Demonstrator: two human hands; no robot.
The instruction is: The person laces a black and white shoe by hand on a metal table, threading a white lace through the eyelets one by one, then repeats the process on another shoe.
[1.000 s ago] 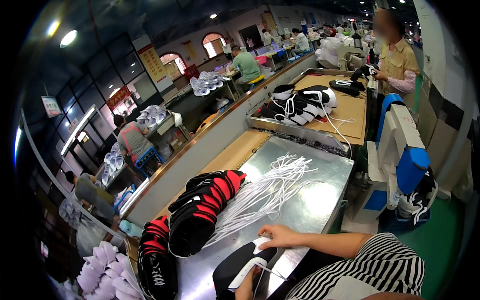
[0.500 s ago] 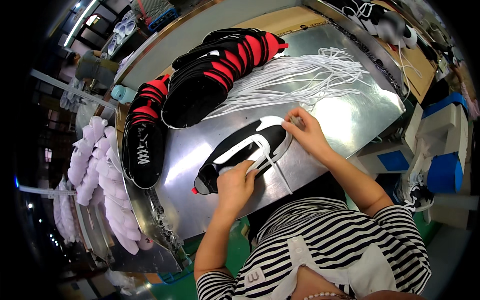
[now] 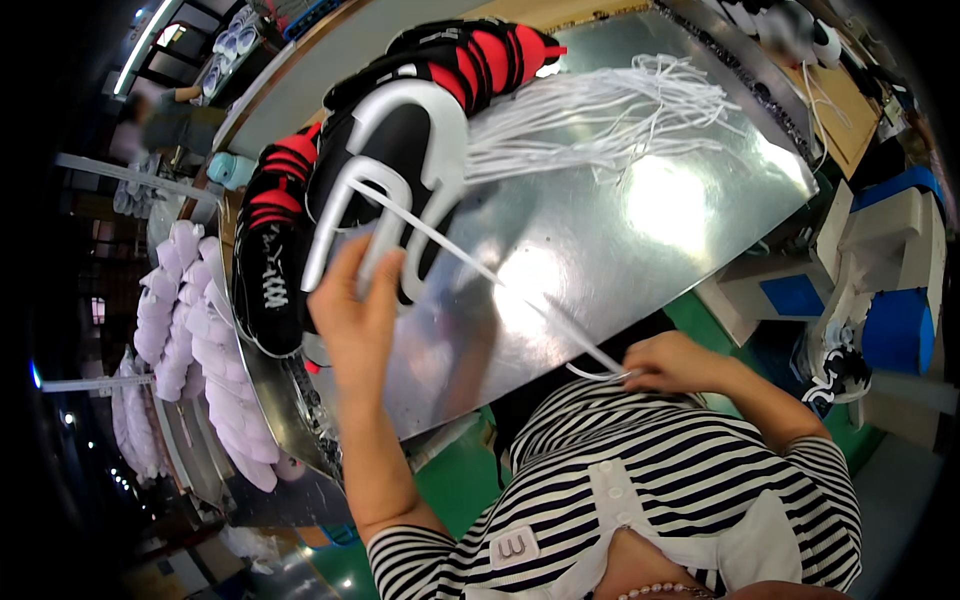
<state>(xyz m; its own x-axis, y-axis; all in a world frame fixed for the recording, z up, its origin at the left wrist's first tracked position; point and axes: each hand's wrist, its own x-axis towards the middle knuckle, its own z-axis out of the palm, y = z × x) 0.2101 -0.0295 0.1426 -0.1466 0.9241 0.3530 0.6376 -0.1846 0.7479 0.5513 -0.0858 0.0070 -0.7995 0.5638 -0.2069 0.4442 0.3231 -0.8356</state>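
A black shoe upper with white overlays (image 3: 447,140) is raised off the metal table at the left, slightly blurred. My left hand (image 3: 355,300) is closed on it near its opening. A white shoelace (image 3: 465,258) runs from its eyelet area, stretched straight toward my body. At the table's near edge, my right hand (image 3: 672,362) is closed on the lace's other end, with a small loop of lace beside the fingers. The raised upper partly hides a row of black and red shoe uppers (image 3: 480,68) behind it.
A bundle of loose white laces (image 3: 610,120) lies across the back of the metal table (image 3: 600,235). Another row of black and red uppers (image 3: 272,235) stands along its left edge. Beyond are stacked pale lilac pieces (image 3: 205,350); a beige and blue machine (image 3: 850,270) stands right.
My left hand has lifted the upper off the table, up and leftward. My right hand has moved from the upper's far end down to the near edge, drawing the lace out straight.
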